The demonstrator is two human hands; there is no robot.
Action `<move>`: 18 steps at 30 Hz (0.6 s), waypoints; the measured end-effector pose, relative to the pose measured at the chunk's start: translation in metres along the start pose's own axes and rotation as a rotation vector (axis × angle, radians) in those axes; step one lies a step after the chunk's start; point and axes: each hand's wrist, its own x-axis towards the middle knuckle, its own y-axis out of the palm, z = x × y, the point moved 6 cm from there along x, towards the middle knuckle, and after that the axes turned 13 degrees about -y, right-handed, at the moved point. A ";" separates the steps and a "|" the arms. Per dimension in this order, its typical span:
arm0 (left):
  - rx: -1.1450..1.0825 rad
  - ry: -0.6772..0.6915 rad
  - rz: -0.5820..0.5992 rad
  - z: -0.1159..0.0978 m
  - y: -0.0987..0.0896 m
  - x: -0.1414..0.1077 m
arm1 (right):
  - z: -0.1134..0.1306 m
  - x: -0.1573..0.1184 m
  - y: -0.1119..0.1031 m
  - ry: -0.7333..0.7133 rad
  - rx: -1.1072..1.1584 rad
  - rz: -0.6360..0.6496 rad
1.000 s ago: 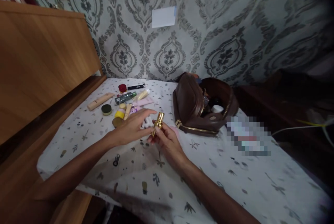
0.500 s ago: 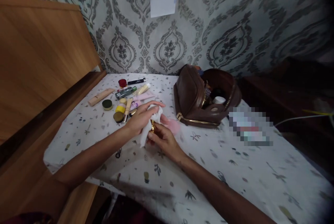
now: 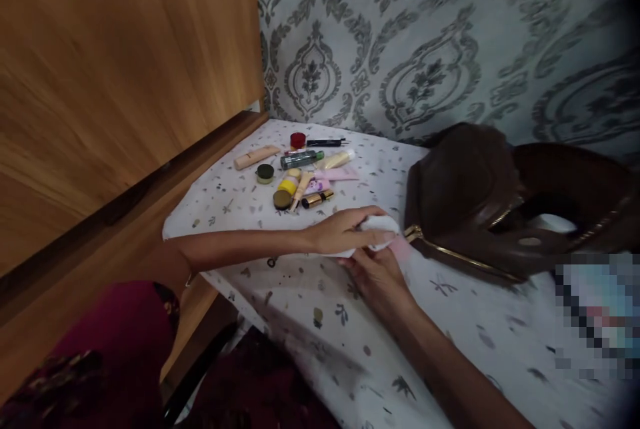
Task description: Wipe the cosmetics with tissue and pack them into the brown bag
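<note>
My left hand [image 3: 345,232] is closed over a folded white cloth or tissue [image 3: 381,224], its fingers pointing right. Just below it, my right hand [image 3: 375,272] is pressed up against the cloth with bent fingers. The small gold-coloured item seen in it half a second ago is now covered by my hands. A blurred pink round thing [image 3: 400,248] lies right beside my fingertips. Nearest behind my left hand is a black and gold cosmetic tube [image 3: 317,199], lying on the patterned white tablecloth [image 3: 310,296].
Cosmetics lie at the back left: a green-capped bottle [image 3: 300,160], a beige tube [image 3: 256,157], a red-lidded jar [image 3: 298,140], a dark-lidded jar [image 3: 265,173] and several others. An open brown bag [image 3: 460,196] stands at right. A wooden cabinet [image 3: 125,49] borders the left.
The view has swung left, so the table's things appear further right. My left hand has turned over the cloth, hiding the gold-coloured item. The black and gold tube is now uncovered.
</note>
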 end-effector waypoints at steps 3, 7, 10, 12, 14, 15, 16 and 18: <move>0.040 0.054 0.006 -0.007 -0.004 -0.005 | 0.004 -0.002 0.005 0.022 0.016 0.039; -0.011 0.078 -0.061 -0.012 -0.011 -0.010 | 0.013 -0.003 0.008 0.074 0.076 0.037; -0.085 0.022 -0.123 -0.006 -0.019 -0.010 | 0.024 -0.003 0.009 0.045 0.060 0.021; -0.081 -0.013 -0.174 0.000 -0.025 -0.009 | 0.031 -0.002 0.007 -0.016 -0.025 0.011; 0.004 -0.010 -0.251 0.003 -0.030 -0.008 | 0.038 -0.001 0.003 -0.099 -0.156 -0.007; 0.065 0.002 -0.294 0.003 -0.032 -0.008 | 0.041 -0.001 0.001 -0.141 -0.218 -0.016; 0.125 0.013 -0.331 0.002 -0.034 -0.008 | 0.043 -0.001 0.000 -0.181 -0.264 -0.025; 0.208 -0.002 -0.367 0.001 -0.033 -0.008 | 0.047 -0.001 -0.003 -0.251 -0.309 -0.043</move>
